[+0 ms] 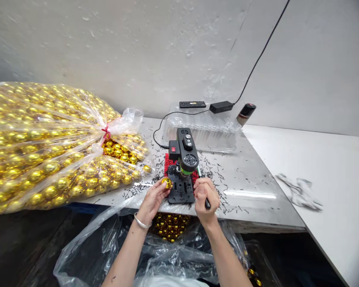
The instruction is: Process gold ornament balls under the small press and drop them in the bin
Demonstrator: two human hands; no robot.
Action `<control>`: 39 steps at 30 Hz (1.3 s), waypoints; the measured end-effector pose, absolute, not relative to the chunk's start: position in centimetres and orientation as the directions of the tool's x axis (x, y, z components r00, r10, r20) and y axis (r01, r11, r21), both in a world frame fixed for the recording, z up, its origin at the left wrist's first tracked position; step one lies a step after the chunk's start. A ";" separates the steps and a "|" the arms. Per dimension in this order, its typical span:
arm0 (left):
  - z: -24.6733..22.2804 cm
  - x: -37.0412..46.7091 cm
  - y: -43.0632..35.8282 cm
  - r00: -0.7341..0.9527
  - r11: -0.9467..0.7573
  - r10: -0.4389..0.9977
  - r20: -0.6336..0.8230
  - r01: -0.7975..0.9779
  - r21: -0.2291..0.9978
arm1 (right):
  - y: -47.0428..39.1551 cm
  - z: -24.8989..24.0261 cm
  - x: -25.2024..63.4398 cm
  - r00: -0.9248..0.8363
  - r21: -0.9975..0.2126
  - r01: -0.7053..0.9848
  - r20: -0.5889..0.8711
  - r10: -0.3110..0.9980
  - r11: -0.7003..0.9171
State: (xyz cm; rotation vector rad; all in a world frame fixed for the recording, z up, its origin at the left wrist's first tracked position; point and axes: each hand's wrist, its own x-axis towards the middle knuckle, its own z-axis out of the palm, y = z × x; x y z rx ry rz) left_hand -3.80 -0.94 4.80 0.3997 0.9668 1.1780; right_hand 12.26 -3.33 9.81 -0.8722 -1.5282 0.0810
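Clear plastic [167, 257] at six o'clock is loaded with gold balls [171, 226], a sack [42, 147] at nine far fuller. One ball [166, 183] is pinched by the left hand [154, 197], a lever [208, 204] clenched by the right hand [208, 193].

metal table [251, 175], 1 drill press [189, 153] on red mat [169, 161], black shavings [208, 165] scattered about, clear plastic tray [202, 135], gold-ball bag [48, 151] at left
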 end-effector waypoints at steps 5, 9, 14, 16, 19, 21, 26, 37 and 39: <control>3.2 -1.2 -0.2 -0.054 0.191 0.977 -0.205 -0.196 0.962 | -3.4 9.7 12.4 0.088 -0.534 0.467 0.821 0.564 0.704; 2.5 -0.2 -0.6 -0.061 -0.051 0.996 0.072 0.297 0.954 | -3.5 9.8 12.4 0.078 -0.530 0.471 0.821 0.565 0.705; 2.0 0.0 -0.9 0.040 -0.286 0.945 0.324 0.582 0.761 | -3.5 9.8 12.5 0.063 -0.519 0.479 0.825 0.562 0.708; 1.8 0.1 -0.8 0.069 -0.327 0.928 0.367 0.622 0.712 | -3.5 9.9 12.5 0.062 -0.519 0.480 0.824 0.563 0.707; 1.4 0.2 -0.6 0.085 -0.355 0.912 0.402 0.656 0.666 | -3.6 9.9 12.4 0.065 -0.528 0.477 0.818 0.571 0.703; 1.2 0.3 -0.5 0.088 -0.365 0.905 0.415 0.661 0.656 | -3.6 9.6 12.5 0.067 -0.537 0.473 0.812 0.579 0.699; 1.0 0.3 -0.4 0.100 -0.370 0.905 0.413 0.660 0.653 | -3.1 7.9 12.8 0.046 -0.487 0.476 0.846 0.532 0.732; 0.5 0.2 -0.5 0.117 -0.399 0.892 0.436 0.656 0.641 | -2.0 4.3 13.0 -0.011 -0.369 0.541 0.895 0.446 0.756; 0.5 0.3 -0.5 0.111 -0.399 0.892 0.439 0.652 0.645 | -2.2 4.7 12.8 -0.014 -0.371 0.544 0.893 0.450 0.752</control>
